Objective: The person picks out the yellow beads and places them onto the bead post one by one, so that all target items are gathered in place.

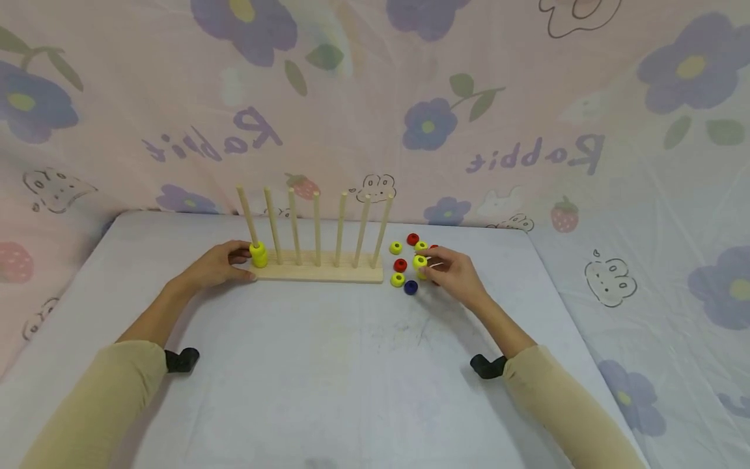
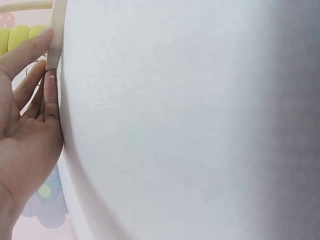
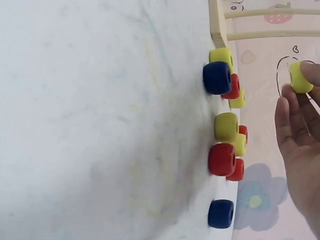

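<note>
A wooden peg rack (image 1: 319, 272) with a row of upright dowels stands toward the back of the table. Several yellow beads (image 1: 258, 255) are stacked on its leftmost peg. My left hand (image 1: 213, 267) holds the left end of the base, thumb at the front; in the left wrist view the fingertips (image 2: 50, 82) touch the base's end. To the right of the rack, my right hand (image 1: 458, 277) pinches a yellow bead (image 3: 300, 77) between thumb and fingers, raised above the table. Loose red (image 3: 221, 159), yellow (image 3: 226, 126) and dark blue (image 3: 218, 78) beads lie beneath it.
A white cloth (image 1: 328, 378) covers the table. Behind it hangs a pink curtain (image 1: 351, 85) printed with flowers and rabbits. A black bracket (image 1: 183, 360) sticks out by the left cuff, and another black bracket (image 1: 487, 367) by the right cuff.
</note>
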`<state>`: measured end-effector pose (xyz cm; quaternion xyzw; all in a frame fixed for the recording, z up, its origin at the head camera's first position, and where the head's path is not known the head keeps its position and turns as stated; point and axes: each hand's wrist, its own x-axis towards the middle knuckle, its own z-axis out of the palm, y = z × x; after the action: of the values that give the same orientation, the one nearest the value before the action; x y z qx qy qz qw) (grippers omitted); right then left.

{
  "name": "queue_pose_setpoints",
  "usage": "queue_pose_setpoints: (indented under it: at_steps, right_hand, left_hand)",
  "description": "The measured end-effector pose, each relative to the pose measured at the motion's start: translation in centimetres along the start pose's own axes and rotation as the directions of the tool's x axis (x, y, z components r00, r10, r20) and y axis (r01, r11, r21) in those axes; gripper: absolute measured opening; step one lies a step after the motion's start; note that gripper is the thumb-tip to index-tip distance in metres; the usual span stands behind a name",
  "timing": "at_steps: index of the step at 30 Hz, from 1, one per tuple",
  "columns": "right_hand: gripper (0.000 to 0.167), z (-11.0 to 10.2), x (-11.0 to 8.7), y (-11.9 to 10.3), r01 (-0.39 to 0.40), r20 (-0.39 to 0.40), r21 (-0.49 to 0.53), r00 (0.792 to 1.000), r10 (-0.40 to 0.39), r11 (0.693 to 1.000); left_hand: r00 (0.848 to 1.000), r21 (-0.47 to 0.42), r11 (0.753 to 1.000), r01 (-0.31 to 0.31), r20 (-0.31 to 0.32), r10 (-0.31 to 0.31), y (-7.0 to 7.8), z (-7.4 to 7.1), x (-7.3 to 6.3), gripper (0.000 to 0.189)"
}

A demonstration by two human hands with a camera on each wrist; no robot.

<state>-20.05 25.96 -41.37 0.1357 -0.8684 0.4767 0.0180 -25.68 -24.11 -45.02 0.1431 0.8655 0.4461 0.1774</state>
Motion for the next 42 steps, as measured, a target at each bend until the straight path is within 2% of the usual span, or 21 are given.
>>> queue_pose_setpoints:
  at_steps: [7,16,23,27,36,42]
  right_hand:
    - [0.032,-0.2,1.2,-1.3,0.037,-0.011,-0.081,0.999,-0.037,0.996]
    - [0.032,-0.6,2.7,-3.4,0.109,-0.008,-0.073,0.994,-0.110,0.991]
    - [0.030,-1.1,2.4,-8.3,0.134,0.021,-0.065,0.991,-0.133,0.989]
    - [0.031,-1.5,2.7,-9.7,0.142,0.024,-0.069,0.990,-0.140,0.988]
    - [0.033,-2.0,4.0,-11.2,0.173,0.004,-0.059,0.985,-0.173,0.983]
    - [0.033,-2.2,5.1,-11.9,0.199,-0.052,-0.053,0.978,-0.201,0.979]
  left_hand:
    - [1.000,-0.003,1.000,0.011,-0.003,-0.011,-0.3,0.3,0.2,0.080]
    - [1.000,-0.011,1.000,0.008,0.000,-0.008,-0.3,0.1,0.1,0.079]
    - [1.000,-0.008,1.000,0.009,-0.001,-0.009,0.0,0.0,-0.2,0.080]
    - [1.000,-0.009,1.000,0.005,-0.001,-0.005,0.0,0.0,-0.2,0.079]
    - [1.000,-0.003,1.000,0.014,-0.001,-0.014,0.1,-0.1,-0.5,0.080]
    - [1.000,-0.007,1.000,0.012,-0.005,-0.012,0.0,-0.2,-0.3,0.079]
